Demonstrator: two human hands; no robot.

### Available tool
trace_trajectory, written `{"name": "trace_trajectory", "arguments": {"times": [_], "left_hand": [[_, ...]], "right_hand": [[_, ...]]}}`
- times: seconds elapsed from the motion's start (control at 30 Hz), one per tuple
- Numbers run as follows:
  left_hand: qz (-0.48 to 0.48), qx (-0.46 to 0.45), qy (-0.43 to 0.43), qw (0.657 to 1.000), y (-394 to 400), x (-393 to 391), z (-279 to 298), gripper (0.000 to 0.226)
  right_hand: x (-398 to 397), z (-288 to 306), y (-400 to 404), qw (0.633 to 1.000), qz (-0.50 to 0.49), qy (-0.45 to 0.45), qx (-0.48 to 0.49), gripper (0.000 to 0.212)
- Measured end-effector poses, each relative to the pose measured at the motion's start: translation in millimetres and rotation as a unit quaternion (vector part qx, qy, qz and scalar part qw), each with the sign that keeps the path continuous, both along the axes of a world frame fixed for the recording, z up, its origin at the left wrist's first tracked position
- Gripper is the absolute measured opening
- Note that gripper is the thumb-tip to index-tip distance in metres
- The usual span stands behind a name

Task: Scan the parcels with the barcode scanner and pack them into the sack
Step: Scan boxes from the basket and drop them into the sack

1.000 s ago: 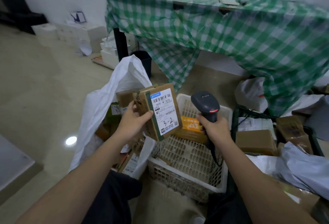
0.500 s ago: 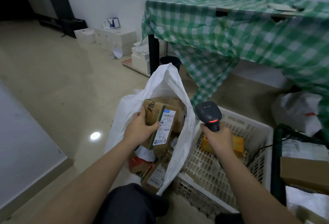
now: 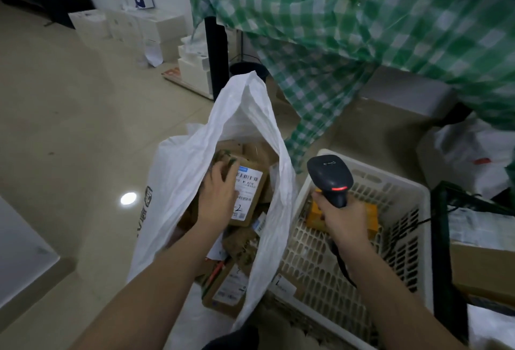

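The left hand (image 3: pixel 218 199) reaches into the open mouth of the white sack (image 3: pixel 178 171) and holds a brown cardboard parcel (image 3: pixel 248 196), fingers curled over its top left edge, thumb side hidden. The parcel lies label up, inside the sack, on top of other brown parcels (image 3: pixel 231 274) piled there. Its white label shows barcodes and a handwritten mark near the bottom.

The right hand (image 3: pixel 344 220) is wrapped around the handle of the black barcode scanner (image 3: pixel 330 177), held upright above the white plastic crate (image 3: pixel 401 241) just right of the sack. A red light glows on the scanner's head, and its cable runs down past the wrist. A yellow box (image 3: pixel 372 218) lies in the crate, partly behind the hand.

The two hands are apart, sack wall between them. A table draped in green checked cloth (image 3: pixel 362 29) stands behind
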State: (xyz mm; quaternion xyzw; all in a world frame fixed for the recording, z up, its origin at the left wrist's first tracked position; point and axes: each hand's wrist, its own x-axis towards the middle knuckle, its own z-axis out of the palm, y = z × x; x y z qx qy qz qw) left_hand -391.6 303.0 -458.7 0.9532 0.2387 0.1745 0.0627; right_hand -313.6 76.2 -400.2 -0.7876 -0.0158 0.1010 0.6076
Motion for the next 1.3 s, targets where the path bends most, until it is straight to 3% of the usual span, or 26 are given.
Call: {"name": "trace_trajectory", "arguments": {"times": [0.1, 0.17, 0.23, 0.3, 0.37, 0.43, 0.53, 0.63, 0.8, 0.9, 1.07, 1.3], "left_hand": [[-0.052, 0.089, 0.079, 0.991, 2, -4, -25, 0.118], [-0.045, 0.098, 0.113, 0.988, 1, -4, -41, 0.131], [-0.027, 0.129, 0.100, 0.986, 3, 4, -50, 0.124], [-0.018, 0.159, 0.155, 0.975, 7, 17, -47, 0.114], [0.002, 0.117, 0.216, 0.969, 15, 31, -41, 0.104], [-0.001, 0.028, 0.211, 0.977, 19, 39, -35, 0.094], [-0.043, -0.113, 0.118, 0.986, 18, 29, -26, 0.075], [-0.074, -0.174, 0.054, 0.980, 3, 8, -5, 0.063], [-0.047, -0.288, -0.023, 0.956, -38, -27, 40, 0.041], [-0.070, -0.304, -0.046, 0.949, -63, -39, 69, 0.031], [-0.156, -0.285, -0.003, 0.946, -107, -21, 97, 0.029], [-0.186, -0.312, 0.055, 0.930, -172, 79, 50, 0.036]], "right_hand": [[3, -5, 8, 1.000, -0.002, 0.000, -0.001, 0.023], [5, -9, 13, 1.000, 0.000, -0.005, -0.007, 0.024], [8, -14, 17, 1.000, 0.003, -0.005, -0.011, 0.026], [12, -18, 19, 1.000, -0.002, -0.001, -0.010, 0.027], [15, -18, 20, 1.000, -0.004, 0.004, -0.004, 0.027], [17, -17, 19, 1.000, 0.001, 0.003, -0.004, 0.029], [17, -15, 13, 1.000, 0.017, -0.004, -0.014, 0.031], [13, -10, 5, 0.999, 0.022, -0.006, -0.026, 0.027], [1, 3, -13, 0.999, 0.041, 0.003, -0.030, 0.031], [0, 9, -29, 0.998, 0.044, 0.013, -0.039, 0.031], [11, 11, -75, 0.999, 0.011, 0.024, -0.046, 0.028], [61, -9, -136, 0.995, -0.072, 0.050, -0.049, 0.020]]}}
